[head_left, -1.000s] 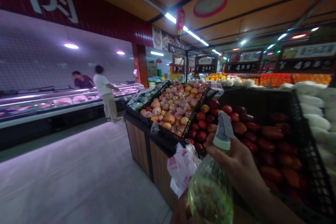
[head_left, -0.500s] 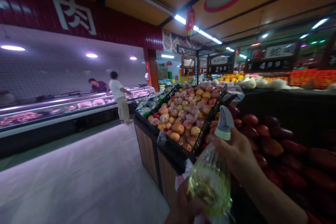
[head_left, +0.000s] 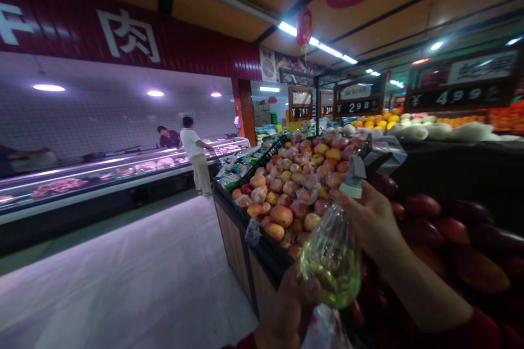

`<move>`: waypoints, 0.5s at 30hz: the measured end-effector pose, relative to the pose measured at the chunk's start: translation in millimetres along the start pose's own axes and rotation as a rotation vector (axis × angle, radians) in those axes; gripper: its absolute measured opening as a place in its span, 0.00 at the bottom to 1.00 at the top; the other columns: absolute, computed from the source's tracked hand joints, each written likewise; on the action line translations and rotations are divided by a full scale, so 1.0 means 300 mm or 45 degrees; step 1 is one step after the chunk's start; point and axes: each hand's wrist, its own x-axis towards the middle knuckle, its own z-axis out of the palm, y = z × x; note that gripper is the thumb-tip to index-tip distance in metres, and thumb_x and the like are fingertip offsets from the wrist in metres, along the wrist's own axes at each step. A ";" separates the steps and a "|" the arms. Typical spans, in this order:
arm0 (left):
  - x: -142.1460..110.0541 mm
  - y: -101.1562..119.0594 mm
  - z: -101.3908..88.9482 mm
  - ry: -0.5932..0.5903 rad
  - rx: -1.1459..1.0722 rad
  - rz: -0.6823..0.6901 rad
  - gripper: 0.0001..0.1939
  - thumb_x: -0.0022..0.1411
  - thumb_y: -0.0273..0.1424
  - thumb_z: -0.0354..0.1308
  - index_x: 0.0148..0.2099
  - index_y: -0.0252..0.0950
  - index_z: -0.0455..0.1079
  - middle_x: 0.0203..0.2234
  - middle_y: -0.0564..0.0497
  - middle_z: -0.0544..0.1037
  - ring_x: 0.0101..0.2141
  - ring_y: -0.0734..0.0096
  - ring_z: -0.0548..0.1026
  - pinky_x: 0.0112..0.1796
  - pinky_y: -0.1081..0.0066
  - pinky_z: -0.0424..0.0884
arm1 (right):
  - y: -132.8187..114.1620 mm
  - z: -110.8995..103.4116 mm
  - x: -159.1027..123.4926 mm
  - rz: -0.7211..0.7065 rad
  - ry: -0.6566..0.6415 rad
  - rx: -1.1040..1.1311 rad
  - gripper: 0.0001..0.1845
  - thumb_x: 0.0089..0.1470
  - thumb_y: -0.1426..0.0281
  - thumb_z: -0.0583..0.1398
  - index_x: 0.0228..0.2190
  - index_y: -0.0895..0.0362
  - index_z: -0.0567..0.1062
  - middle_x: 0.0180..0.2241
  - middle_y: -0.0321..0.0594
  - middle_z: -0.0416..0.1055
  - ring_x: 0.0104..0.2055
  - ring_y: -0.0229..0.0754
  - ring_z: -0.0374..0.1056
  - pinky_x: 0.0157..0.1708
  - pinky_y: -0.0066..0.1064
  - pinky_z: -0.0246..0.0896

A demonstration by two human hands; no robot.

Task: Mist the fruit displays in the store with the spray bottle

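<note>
Head view of a produce aisle, 2 hands on 1 bottle (head_left: pixel 333 268). The ribbed, clear bottle holds pale yellow-green liquid and stands roughly upright in midair, in front of the fruit stand (head_left: pixel 235 237). The right hand (head_left: pixel 370 215) is partly closed about the neck, just below the pale spray head (head_left: pixel 355 170); the left hand (head_left: pixel 290 302) is curled against the lower side, its fingers bent rather than spread. A thin plastic bag (head_left: pixel 325 330) lies below the bottle; what supports it cannot be told. State: the bottle is lifted and the head is on its neck; whether the head is fully tightened cannot be judged, and no spray is visible. The bottle is not set down. Edges: the black crate rim (head_left: pixel 273 245) around the red-yellow fruit (head_left: pixel 281 216) passes close behind the bottle, and dark red fruit (head_left: pixel 423 205) lies beyond the right forearm. The widest room for movement appears to be leftward, over the floor (head_left: pixel 143 283) between stand and meat counter (head_left: pixel 98 172), where 1 person in white (head_left: pixel 190 144) stands.
</note>
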 end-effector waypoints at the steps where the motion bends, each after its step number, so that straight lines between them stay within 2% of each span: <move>1: 0.014 0.001 -0.008 0.046 0.000 -0.014 0.26 0.45 0.38 0.73 0.46 0.31 0.79 0.37 0.41 0.84 0.42 0.54 0.81 0.52 0.56 0.71 | 0.014 -0.001 0.015 0.003 -0.005 0.018 0.16 0.45 0.63 0.72 0.36 0.53 0.78 0.35 0.40 0.82 0.34 0.50 0.78 0.32 0.38 0.72; 3: 0.036 0.004 -0.019 0.082 0.001 -0.030 0.28 0.44 0.38 0.74 0.48 0.32 0.79 0.40 0.40 0.84 0.43 0.54 0.81 0.53 0.55 0.71 | 0.042 -0.001 0.043 0.005 -0.028 0.013 0.16 0.46 0.63 0.72 0.37 0.53 0.78 0.36 0.40 0.82 0.34 0.50 0.78 0.31 0.37 0.72; 6: 0.051 0.019 -0.017 0.015 0.020 0.011 0.30 0.46 0.39 0.73 0.51 0.32 0.78 0.43 0.39 0.84 0.43 0.55 0.82 0.53 0.54 0.71 | 0.075 0.008 0.072 0.016 -0.049 -0.062 0.15 0.47 0.62 0.71 0.37 0.53 0.78 0.36 0.41 0.83 0.35 0.51 0.79 0.29 0.36 0.71; 9: 0.054 0.035 -0.014 0.027 0.033 0.069 0.33 0.45 0.39 0.74 0.54 0.34 0.76 0.44 0.41 0.83 0.42 0.55 0.81 0.52 0.56 0.71 | 0.094 0.028 0.091 0.006 -0.044 -0.124 0.17 0.47 0.60 0.71 0.37 0.54 0.78 0.34 0.41 0.83 0.35 0.52 0.79 0.29 0.36 0.71; 12: 0.055 0.043 -0.033 0.077 0.075 0.080 0.32 0.44 0.41 0.74 0.51 0.32 0.77 0.42 0.41 0.83 0.41 0.56 0.81 0.49 0.58 0.73 | 0.107 0.053 0.106 -0.030 -0.056 -0.154 0.19 0.46 0.58 0.71 0.37 0.54 0.78 0.34 0.42 0.83 0.36 0.53 0.79 0.30 0.37 0.73; 15: 0.048 0.045 -0.059 0.125 0.126 0.086 0.28 0.46 0.42 0.73 0.46 0.29 0.78 0.35 0.42 0.83 0.35 0.62 0.81 0.40 0.65 0.74 | 0.125 0.072 0.116 -0.016 -0.095 -0.146 0.18 0.47 0.56 0.71 0.37 0.52 0.78 0.35 0.41 0.82 0.36 0.54 0.78 0.30 0.38 0.73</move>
